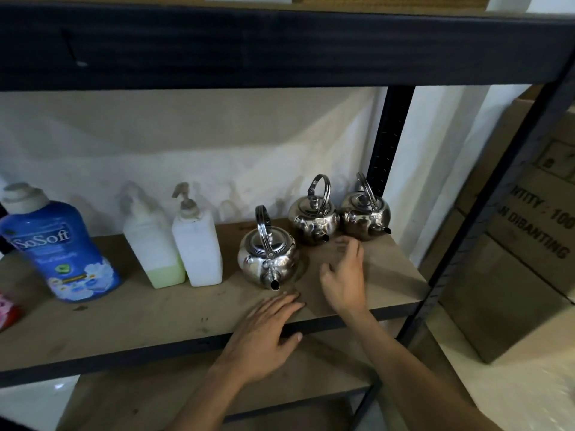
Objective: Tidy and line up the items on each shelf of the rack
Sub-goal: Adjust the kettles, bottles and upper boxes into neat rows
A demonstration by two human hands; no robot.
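On the shelf [186, 318], just right of the front kettle [268, 259], the right hand [343, 281] is hovering with fingers [348, 247] spread open, gripping nothing. The left hand [264, 331] is resting flat on the shelf's front edge below that kettle's spout, fingers open, also holding nothing.

The front kettle is sitting forward of the other two: the middle kettle [312, 217] and the right kettle [365, 214] are standing side by side behind and to its right, near the rack post [390, 144]. Likely step: getting the three kettles into one row. Best done by taking the front kettle by its upright handle or cupping its body, then sliding it back level with the pair, spout facing forward like theirs. Polished metal is probably going to be slippery, so a handle grip is looking safer.

Left of the front kettle, two white pump bottles [174, 244] are standing touching, the nearer one just beside the kettle, leaving little room on that side. Further left a blue SoSoft bottle [59, 244] is leaning. Cardboard boxes [513, 244] are stacked beyond the rack, well right of the front kettle, not in the way.
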